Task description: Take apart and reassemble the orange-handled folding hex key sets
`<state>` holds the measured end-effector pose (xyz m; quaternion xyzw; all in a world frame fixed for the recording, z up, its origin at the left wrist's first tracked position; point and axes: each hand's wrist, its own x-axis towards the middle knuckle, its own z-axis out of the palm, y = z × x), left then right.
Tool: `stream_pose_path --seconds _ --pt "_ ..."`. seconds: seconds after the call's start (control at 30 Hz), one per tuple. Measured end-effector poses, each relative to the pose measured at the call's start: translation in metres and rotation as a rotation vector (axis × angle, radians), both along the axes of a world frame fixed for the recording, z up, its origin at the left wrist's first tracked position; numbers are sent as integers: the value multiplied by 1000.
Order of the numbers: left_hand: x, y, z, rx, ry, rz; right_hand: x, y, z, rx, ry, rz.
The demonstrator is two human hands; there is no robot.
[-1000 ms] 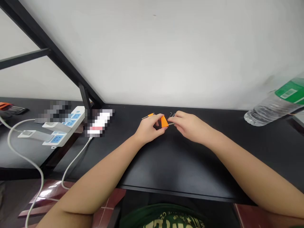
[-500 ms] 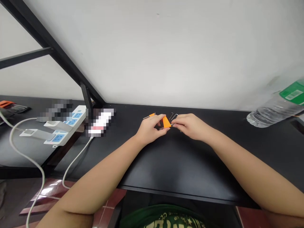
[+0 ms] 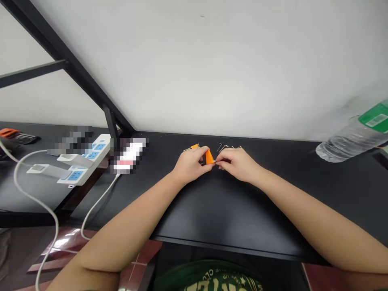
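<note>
My left hand (image 3: 190, 165) is closed around a small orange holder (image 3: 209, 157) near the back of the black table (image 3: 230, 210). My right hand (image 3: 236, 165) pinches a thin metal hex key (image 3: 217, 162) whose end touches the orange holder. Just behind my left hand lies another thin key with an orange sleeve (image 3: 192, 147). A few loose metal hex keys (image 3: 222, 147) rest on the table behind my right hand.
A white power strip (image 3: 83, 161) with blue sockets, plugs and white cables lies at the left beside a black frame post (image 3: 110, 125). A plastic water bottle (image 3: 353, 137) with a green label lies at the far right. An orange tool set (image 3: 13, 135) sits far left.
My right hand has slid slightly left toward the orange holder, uncovering more loose keys behind it. The holder has turned a little in my left hand.
</note>
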<state>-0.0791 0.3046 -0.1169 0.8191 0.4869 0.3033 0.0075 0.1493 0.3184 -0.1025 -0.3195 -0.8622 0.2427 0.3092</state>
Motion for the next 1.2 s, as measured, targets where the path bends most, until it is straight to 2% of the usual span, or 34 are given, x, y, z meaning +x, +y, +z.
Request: stream_pose_path --seconds 0.2,0.27,0.4,0.47,0.57,0.67,0.8,0.93,1.1,1.2 --pt "2 -1 4 -77 0 9 9 -1 15 -329 -91 20" --pt "2 -2 5 -95 -6 11 20 5 21 -269 -181 -20" --pt "1 -2 7 -151 -20 26 46 26 24 23 -559 -208" --pt "1 -2 7 -147 -14 11 55 37 19 31 -684 -275" --pt "1 -1 6 -136 -11 -25 59 47 8 11 -735 -274" --pt "1 0 5 -136 -16 -42 55 49 0 46 -792 -259" --pt "-1 1 3 -122 -26 -63 48 43 1 48 -868 -264" --pt "-2 2 1 -136 -19 -91 42 35 8 17 -846 -182" --pt "-1 2 3 -121 -26 -87 34 19 18 -24 -574 -46" --pt "0 1 5 -97 -12 -99 29 9 24 17 -439 26"
